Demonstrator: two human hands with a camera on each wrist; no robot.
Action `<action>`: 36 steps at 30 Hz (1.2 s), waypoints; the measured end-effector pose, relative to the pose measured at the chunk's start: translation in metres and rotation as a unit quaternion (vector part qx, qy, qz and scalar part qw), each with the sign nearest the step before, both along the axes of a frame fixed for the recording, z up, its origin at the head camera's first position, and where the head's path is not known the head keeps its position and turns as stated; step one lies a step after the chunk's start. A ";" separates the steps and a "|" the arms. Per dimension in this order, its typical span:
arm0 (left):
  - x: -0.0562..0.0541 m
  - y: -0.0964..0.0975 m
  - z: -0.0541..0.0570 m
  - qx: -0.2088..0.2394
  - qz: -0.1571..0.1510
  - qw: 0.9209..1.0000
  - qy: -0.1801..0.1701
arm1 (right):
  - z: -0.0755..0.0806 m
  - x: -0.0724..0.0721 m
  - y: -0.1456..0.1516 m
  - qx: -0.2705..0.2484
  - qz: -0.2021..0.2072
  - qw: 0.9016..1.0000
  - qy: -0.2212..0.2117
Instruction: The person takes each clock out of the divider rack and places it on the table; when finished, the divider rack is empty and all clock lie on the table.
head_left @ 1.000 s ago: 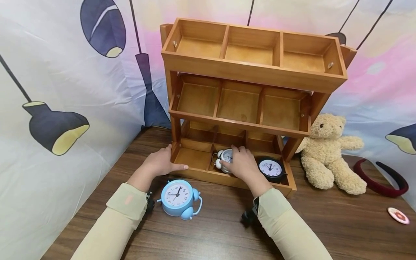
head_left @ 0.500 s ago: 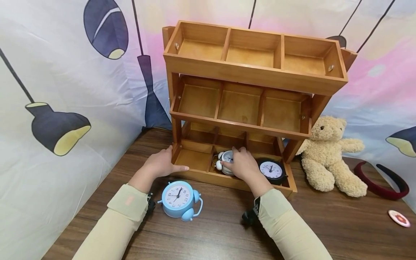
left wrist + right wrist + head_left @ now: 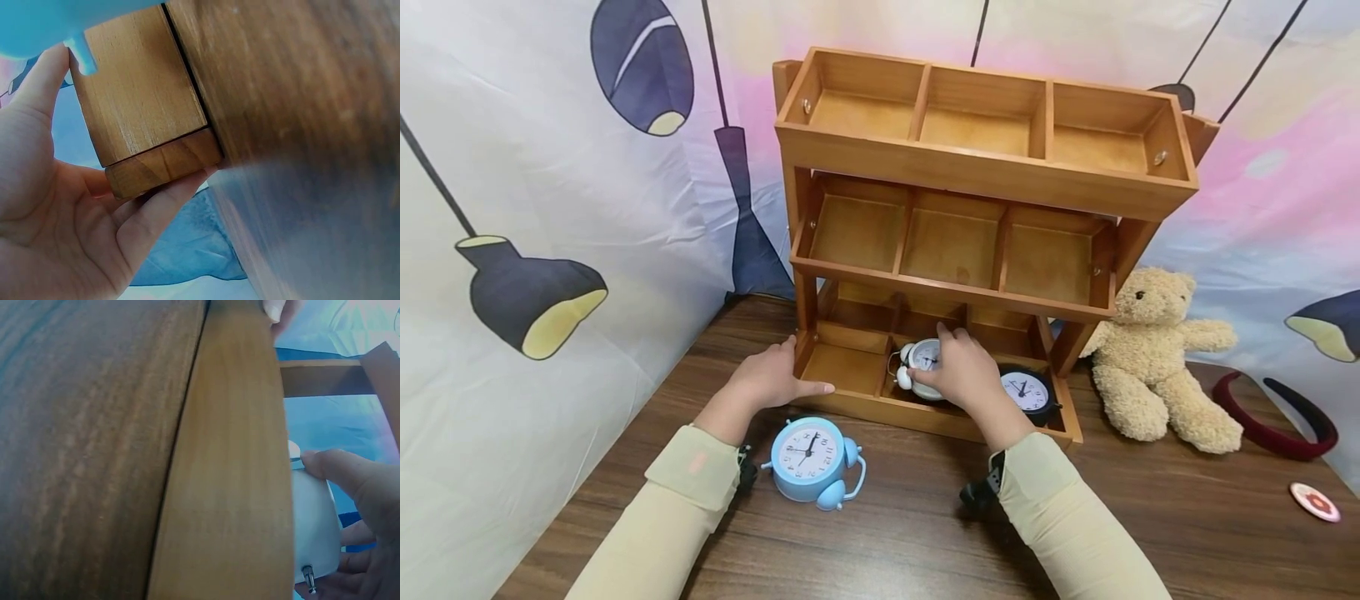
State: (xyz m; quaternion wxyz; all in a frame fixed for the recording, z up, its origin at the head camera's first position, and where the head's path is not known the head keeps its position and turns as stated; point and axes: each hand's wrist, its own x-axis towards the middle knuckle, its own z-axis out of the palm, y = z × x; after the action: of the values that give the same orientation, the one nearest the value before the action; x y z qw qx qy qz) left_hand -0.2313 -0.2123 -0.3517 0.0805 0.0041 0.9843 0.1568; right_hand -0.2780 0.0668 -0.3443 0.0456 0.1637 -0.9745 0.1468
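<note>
- Just now, the right hand (image 3: 966, 375) has been shifted slightly to its right, and a little more of the black clock (image 3: 1028, 392), just right of that hand, is covered.
- The white alarm clock (image 3: 927, 355) is gripped between right thumb and fingers, in the middle compartment of the bottom tier, its bells turned toward the left hand (image 3: 771, 375); its position is judged to be under adjustment, since it has not been let go.
- By the left hand, the near left corner of the wooden rack (image 3: 985, 171) is grasped, thumb laid along the front and fingers behind the end.
- On the worktop (image 3: 895, 550), a blue alarm clock (image 3: 808, 458) is laid face up, nearer the person than the left hand.
- Well right of both hands, a teddy bear (image 3: 1157, 367), a headband (image 3: 1285, 447) and a round badge (image 3: 1314, 502) are seen.
- Beyond the hands, the scene is closed off by a fabric backdrop (image 3: 512, 433) printed with dark lamps.
</note>
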 end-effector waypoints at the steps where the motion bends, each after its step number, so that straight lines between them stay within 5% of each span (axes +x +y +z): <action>1: 0.000 0.000 0.000 -0.001 0.000 1.000 -0.001 | 0.001 0.001 0.000 -0.002 -0.001 1.000 0.004; 11: -0.001 -0.001 -0.004 -0.003 -0.003 1.000 0.000 | 0.019 0.015 0.004 -0.019 0.001 0.999 0.050; 22: -0.003 -0.001 -0.003 -0.001 -0.005 1.000 -0.001 | 0.043 0.047 0.015 -0.036 0.021 0.998 0.039; 36: -0.002 -0.003 -0.003 0.009 -0.005 1.000 -0.002 | 0.037 0.091 0.030 -0.021 0.073 0.996 0.035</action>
State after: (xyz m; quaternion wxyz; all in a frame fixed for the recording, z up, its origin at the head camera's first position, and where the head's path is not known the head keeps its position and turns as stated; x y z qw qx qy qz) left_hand -0.2337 -0.2150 -0.3542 0.0832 0.0090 0.9828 0.1649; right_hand -0.1874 0.0967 -0.3074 0.0723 0.2385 -0.9543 0.1647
